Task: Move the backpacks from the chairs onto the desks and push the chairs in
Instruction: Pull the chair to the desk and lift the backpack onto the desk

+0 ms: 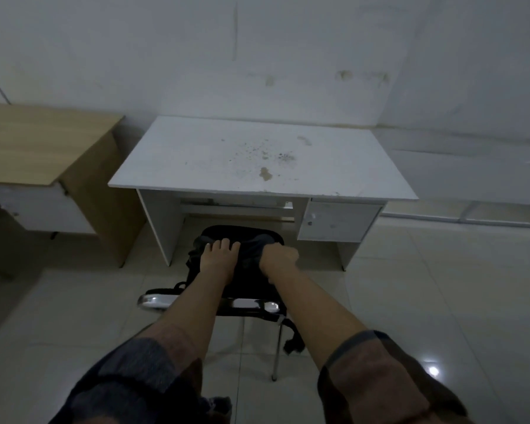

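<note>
Backpack (242, 270) on chair (257, 306): left hand (219, 255) flat, right hand (279, 255) fisted.

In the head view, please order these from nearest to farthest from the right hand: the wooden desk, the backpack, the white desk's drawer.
1. Backpack: gripped by the right hand.
2. White desk's drawer: just beyond, to the right.
3. Wooden desk: far left.

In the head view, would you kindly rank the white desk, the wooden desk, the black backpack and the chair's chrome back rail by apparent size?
1. white desk
2. wooden desk, though cut off at the frame edge, so unsure
3. black backpack, partly hidden by the arms
4. chrome back rail
</note>
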